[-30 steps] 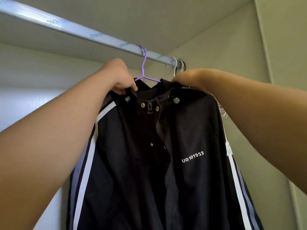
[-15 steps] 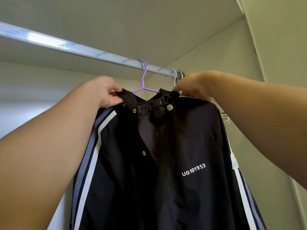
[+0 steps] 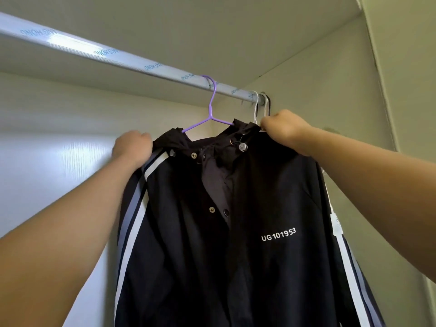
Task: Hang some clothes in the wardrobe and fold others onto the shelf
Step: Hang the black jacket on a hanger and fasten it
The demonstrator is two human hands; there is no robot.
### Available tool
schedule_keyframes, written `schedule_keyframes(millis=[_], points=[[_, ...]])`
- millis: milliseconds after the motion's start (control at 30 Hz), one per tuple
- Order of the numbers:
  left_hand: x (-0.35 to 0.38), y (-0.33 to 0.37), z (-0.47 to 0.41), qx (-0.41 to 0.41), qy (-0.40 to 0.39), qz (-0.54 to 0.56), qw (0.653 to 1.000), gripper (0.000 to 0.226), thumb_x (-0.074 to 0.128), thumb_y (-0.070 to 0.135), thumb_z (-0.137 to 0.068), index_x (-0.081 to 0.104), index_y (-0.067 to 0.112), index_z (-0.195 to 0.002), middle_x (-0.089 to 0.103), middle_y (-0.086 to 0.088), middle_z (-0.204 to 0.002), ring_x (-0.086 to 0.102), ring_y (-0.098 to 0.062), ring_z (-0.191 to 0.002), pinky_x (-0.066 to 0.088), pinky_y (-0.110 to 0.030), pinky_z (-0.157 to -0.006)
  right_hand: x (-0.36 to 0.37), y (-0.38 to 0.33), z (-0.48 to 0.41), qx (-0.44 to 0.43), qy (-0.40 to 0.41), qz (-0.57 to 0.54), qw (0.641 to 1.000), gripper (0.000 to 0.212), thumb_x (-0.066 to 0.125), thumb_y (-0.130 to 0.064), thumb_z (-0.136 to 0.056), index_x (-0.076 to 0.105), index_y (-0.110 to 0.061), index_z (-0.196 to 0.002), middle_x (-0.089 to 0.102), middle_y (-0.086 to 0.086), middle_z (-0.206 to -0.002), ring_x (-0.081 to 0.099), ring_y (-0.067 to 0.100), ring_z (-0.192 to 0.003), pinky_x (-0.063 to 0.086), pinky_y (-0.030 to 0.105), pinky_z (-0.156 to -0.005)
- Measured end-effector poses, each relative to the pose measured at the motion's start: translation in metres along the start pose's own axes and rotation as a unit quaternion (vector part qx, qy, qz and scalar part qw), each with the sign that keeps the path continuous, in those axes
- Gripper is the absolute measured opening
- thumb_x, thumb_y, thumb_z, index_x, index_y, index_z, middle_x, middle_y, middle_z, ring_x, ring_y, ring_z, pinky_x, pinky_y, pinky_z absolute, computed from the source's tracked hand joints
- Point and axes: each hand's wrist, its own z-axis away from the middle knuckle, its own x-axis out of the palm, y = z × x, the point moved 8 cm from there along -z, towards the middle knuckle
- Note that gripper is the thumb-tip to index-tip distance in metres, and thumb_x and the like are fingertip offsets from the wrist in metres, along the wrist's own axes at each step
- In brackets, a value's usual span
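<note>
Jacket, black, hooded, one item. We find it on a purple hanger hooked over the wardrobe rail, towards the rail's right end, front facing us. Our left hand grips the cloth at the left shoulder, fingers curled into it. Our right hand grips the right shoulder beside the hood, fingers bunched round the fabric likewise.

Surroundings: just right of the purple hook we count two white hangers and one dark hook, crowded at the far-right end of the rail, just above the right hand. What hangs from them is hidden behind the jacket. The right side wall stands close beyond them. The back panel, to the left, is pale and glossy with a faint wood grain.

Writing: "UG101953" in white capitals on the chest, right of the placket. The rail's wrapping film carries repeated blue lettering, seen reversed; we can make out "HONG" only in part.

Materials: thin, smooth, lightly creased shell fabric. White and grey stripes run down each sleeve. Round metal snaps line the open placket, and a clear cord toggle sits at the neck. The rail is a silvery, ribbed tube; the purple hanger is slim and wire-like.
</note>
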Motion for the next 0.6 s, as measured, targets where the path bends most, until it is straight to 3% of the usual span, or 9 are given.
schedule_keyframes(millis=[100,167,200,300,467,533,600], points=[[0.011,-0.020,0.021,0.089,-0.024,0.016,0.996,0.021,0.039,0.018,-0.097,0.055,0.006,-0.094,0.054,-0.001,-0.086,0.047,-0.023,-0.084,0.035,-0.028,-0.064,0.002,0.006,0.005,-0.030,0.021,0.013,0.999,0.025,0.041,-0.021,-0.092,0.047,-0.011,-0.070,0.049,0.005,-0.068,0.042,0.023,-0.061,0.031,0.032,-0.055],[0.007,-0.034,0.039,0.123,0.016,0.114,0.986,0.014,0.053,0.019,-0.093,0.055,0.014,-0.106,0.058,0.002,-0.101,0.053,-0.017,-0.092,0.036,-0.018,-0.068,0.003,0.005,0.006,-0.051,0.036,0.038,0.997,0.025,0.041,-0.023,-0.092,0.055,-0.012,-0.075,0.057,0.005,-0.076,0.052,0.027,-0.073,0.038,0.033,-0.062],[0.005,-0.039,0.049,0.150,0.027,0.134,0.979,0.021,0.061,0.019,-0.089,0.053,0.018,-0.109,0.058,0.001,-0.110,0.055,-0.016,-0.098,0.037,-0.016,-0.072,0.005,0.006,0.006,-0.056,0.041,0.047,0.996,0.024,0.041,-0.023,-0.091,0.061,-0.014,-0.082,0.061,0.004,-0.082,0.055,0.028,-0.080,0.043,0.034,-0.067],[0.006,-0.041,0.063,0.225,0.028,0.108,0.968,0.047,0.079,0.028,-0.080,0.049,0.021,-0.115,0.050,0.002,-0.120,0.050,-0.010,-0.108,0.038,-0.015,-0.086,0.004,0.008,0.007,-0.072,0.068,0.066,0.993,0.028,0.041,-0.027,-0.093,0.066,-0.022,-0.104,0.064,0.002,-0.099,0.055,0.029,-0.092,0.046,0.037,-0.082],[0.004,-0.055,0.061,0.250,-0.020,0.016,0.968,0.080,0.089,0.027,-0.069,0.043,0.022,-0.135,0.040,0.009,-0.133,0.041,-0.003,-0.120,0.034,-0.022,-0.102,0.004,0.009,0.010,-0.102,0.107,0.092,0.985,0.027,0.041,-0.033,-0.098,0.065,-0.024,-0.106,0.068,0.004,-0.110,0.058,0.034,-0.103,0.041,0.039,-0.088],[0.003,-0.064,0.059,0.261,-0.053,-0.018,0.964,0.084,0.088,0.024,-0.071,0.041,0.025,-0.140,0.040,0.012,-0.138,0.039,0.000,-0.124,0.031,-0.023,-0.106,0.006,0.010,0.009,-0.106,0.115,0.095,0.983,0.027,0.041,-0.033,-0.098,0.065,-0.022,-0.101,0.069,0.005,-0.108,0.058,0.035,-0.104,0.041,0.039,-0.089],[-0.004,-0.068,0.055,0.262,-0.058,-0.025,0.963,0.074,0.085,0.022,-0.076,0.045,0.030,-0.138,0.045,0.014,-0.144,0.041,-0.003,-0.130,0.032,-0.023,-0.107,0.009,0.010,0.008,-0.118,0.131,0.109,0.978,0.027,0.040,-0.032,-0.098,0.063,-0.018,-0.094,0.069,0.006,-0.103,0.058,0.037,-0.102,0.041,0.040,-0.088]])
